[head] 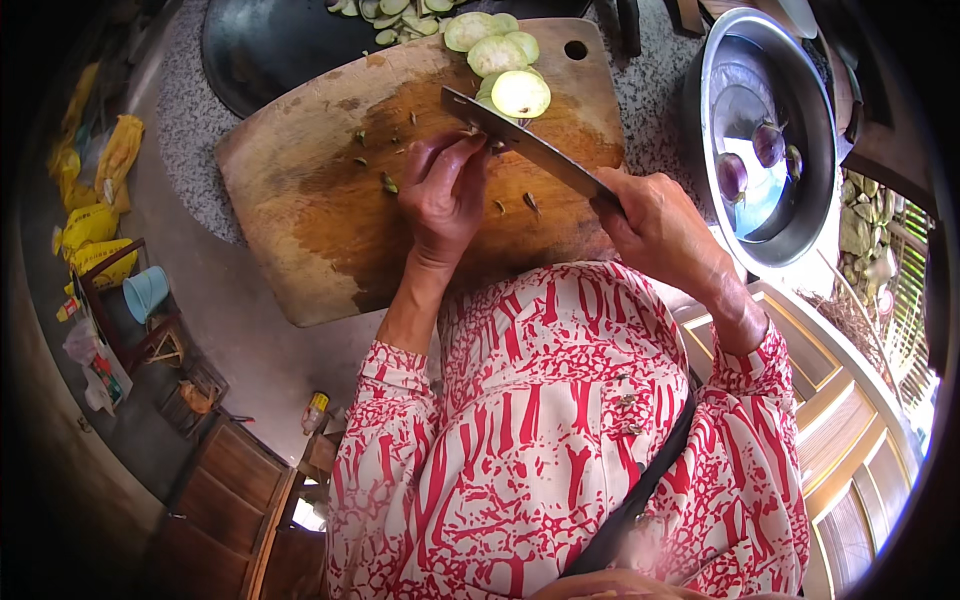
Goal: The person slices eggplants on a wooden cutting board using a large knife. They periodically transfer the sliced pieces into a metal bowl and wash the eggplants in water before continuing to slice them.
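My right hand (652, 217) grips the handle of a cleaver-like kitchen knife (540, 150), its blade slanting up and left above the wooden cutting board (315, 202). Close against the blade's near side, the bent fingers of my left hand (446, 195) pinch a small purplish eggplant piece (501, 148), mostly hidden by the fingers and the blade. Just beyond the blade lies a bright, round eggplant slice (521, 94). More pale slices (497, 55) overlap behind it, towards the board's far edge. Small trimmings (388, 183) are scattered on the board.
A metal basin (709, 142) at the right holds water and several small purple eggplants (768, 144). Behind the board, a dark pan (285, 52) contains cut slices (405, 19). The speckled countertop (187, 157) has a curved left edge. Yellow bags (94, 229) and a blue bucket (146, 292) are lower left.
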Demonstrator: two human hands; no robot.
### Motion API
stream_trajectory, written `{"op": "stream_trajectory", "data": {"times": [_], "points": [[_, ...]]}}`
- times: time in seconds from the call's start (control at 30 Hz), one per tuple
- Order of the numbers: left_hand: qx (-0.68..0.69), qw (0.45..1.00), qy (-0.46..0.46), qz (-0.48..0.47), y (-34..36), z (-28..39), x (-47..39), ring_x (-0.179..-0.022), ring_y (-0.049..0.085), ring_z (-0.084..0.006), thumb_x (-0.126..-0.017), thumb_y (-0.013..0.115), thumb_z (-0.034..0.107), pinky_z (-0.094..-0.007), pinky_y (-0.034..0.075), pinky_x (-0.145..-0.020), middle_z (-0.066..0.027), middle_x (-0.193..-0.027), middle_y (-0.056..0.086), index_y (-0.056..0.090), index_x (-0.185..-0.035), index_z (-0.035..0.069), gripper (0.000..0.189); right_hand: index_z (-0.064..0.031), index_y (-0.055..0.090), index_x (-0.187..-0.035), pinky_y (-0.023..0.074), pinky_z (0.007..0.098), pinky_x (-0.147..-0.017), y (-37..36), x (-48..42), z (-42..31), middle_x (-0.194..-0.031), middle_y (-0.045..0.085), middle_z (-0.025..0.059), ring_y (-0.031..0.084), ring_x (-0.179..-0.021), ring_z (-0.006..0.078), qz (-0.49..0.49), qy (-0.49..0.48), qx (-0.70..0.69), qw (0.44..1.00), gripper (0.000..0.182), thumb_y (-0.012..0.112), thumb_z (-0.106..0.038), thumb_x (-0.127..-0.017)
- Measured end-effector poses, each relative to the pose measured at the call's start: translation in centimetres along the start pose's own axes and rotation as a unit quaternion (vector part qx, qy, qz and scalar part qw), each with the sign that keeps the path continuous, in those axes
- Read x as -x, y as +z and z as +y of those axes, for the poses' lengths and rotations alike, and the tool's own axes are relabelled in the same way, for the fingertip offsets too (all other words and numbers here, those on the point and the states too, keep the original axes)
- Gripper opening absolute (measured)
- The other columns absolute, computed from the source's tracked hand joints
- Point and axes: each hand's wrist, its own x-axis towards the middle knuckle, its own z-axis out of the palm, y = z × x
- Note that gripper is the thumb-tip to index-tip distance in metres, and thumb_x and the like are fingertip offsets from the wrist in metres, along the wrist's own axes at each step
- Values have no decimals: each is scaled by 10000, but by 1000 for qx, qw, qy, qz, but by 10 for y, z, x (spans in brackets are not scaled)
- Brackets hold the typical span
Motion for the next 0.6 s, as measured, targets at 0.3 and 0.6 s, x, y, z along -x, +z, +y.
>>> {"op": "stream_trajectory", "data": {"times": [0.3, 0.6], "points": [[19, 1000, -25, -1, 1, 1, 3, -873, 696, -272, -794, 786, -123, -354, 567, -745, -122, -983, 699, 753, -1030, 27, 282, -22, 616, -917, 509, 558, -666, -4, 3, -6, -730, 665, 237, 663, -705, 465, -6, 1, 37, 999, 80, 567, -82, -932], [-9, 1000, -19, -17, -3, 3, 1, -891, 701, -280, -815, 787, -80, -359, 572, -785, -121, -991, 711, 758, -998, 32, 216, -6, 614, -918, 464, 550, -638, 10, -25, 0, -687, 614, 236, 623, -688, 475, -24, -9, 5, 1000, 65, 604, -70, -919]]}}
